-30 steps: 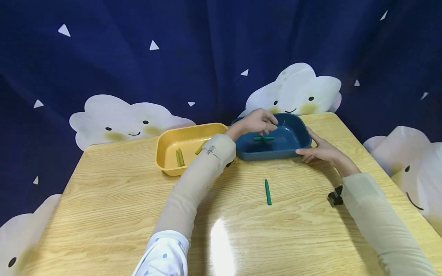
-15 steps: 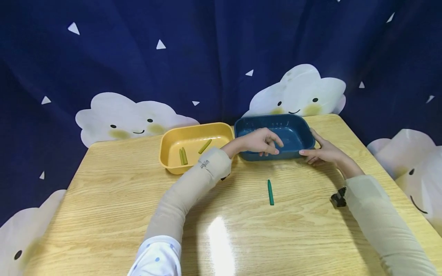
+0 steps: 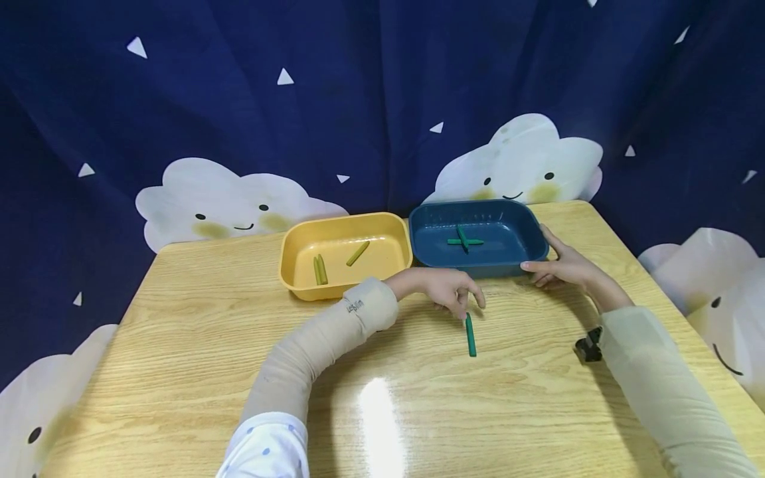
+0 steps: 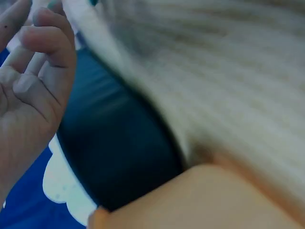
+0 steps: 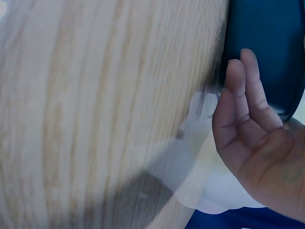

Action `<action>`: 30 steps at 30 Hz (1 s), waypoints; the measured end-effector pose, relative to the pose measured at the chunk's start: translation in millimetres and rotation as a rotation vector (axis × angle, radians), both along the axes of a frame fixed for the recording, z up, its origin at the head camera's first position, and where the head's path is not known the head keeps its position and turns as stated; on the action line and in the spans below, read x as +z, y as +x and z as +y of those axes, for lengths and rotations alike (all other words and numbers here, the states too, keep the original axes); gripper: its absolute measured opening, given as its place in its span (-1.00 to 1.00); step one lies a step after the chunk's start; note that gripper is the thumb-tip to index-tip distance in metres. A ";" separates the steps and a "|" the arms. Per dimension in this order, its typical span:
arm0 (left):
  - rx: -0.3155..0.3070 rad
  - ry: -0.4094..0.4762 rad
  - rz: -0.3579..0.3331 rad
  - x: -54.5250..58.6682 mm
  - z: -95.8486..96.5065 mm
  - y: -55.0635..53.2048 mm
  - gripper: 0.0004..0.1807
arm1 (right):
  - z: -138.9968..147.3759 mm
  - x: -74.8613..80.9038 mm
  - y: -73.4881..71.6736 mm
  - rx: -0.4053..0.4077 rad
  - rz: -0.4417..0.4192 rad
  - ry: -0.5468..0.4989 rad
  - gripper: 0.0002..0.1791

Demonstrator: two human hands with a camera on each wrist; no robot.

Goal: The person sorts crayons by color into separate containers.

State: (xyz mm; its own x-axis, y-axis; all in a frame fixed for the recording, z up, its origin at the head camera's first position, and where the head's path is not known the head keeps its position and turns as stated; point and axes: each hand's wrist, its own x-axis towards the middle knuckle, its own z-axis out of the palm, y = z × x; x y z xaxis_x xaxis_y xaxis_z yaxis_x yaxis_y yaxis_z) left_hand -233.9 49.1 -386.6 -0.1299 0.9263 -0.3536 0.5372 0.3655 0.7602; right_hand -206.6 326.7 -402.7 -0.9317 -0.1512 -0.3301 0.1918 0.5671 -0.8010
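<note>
A green crayon (image 3: 471,335) lies on the wooden table. My left hand (image 3: 445,287) is over its far end, fingertips down beside the tip; whether they touch it I cannot tell. In the left wrist view the left hand (image 4: 35,81) has loosely bent fingers. My right hand (image 3: 564,269) rests against the near right corner of the blue bin (image 3: 478,271), thumb at the front wall and index finger along the side. The right wrist view shows the right hand (image 5: 259,124) with nearly straight fingers at the bin's wall. Two green crayons (image 3: 472,241) lie crossed inside the bin.
A yellow bin (image 3: 287,265) stands left of the blue one, with yellow-green crayons (image 3: 357,253) in it. Behind the table (image 3: 197,345) hangs a dark blue curtain (image 3: 335,86) with clouds. A small black device (image 3: 588,346) sits at the right wrist.
My left hand has come out of the blue bin, over its front rim, and down toward the crayon on the table. My right hand has stayed at the bin's corner.
</note>
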 end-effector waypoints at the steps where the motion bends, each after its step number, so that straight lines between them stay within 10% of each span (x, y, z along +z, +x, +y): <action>1: -0.019 -0.026 0.026 -3.5 0.7 1.3 -0.59 | -0.1 -0.1 0.1 0.000 0.000 -0.001 0.15; 15: -0.027 -0.111 0.226 -24.4 7.7 11.3 -0.90 | 0.5 -1.1 0.4 0.008 0.003 -0.011 0.14; 24: 0.039 -0.091 0.065 -20.7 4.4 11.3 -0.94 | 0.7 -1.6 -0.6 0.008 0.006 -0.008 0.14; 30: 0.041 0.092 0.163 -3.4 2.6 2.0 -0.95 | 0.8 -1.8 -0.2 0.007 0.004 -0.014 0.14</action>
State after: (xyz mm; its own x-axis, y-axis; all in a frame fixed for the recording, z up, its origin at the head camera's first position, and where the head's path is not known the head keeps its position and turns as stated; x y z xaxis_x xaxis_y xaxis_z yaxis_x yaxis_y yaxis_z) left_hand -231.9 51.8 -390.0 -0.2166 0.9465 -0.2391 0.6424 0.3226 0.6952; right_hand -206.8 327.4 -404.5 -0.9318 -0.1624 -0.3246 0.1849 0.5572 -0.8095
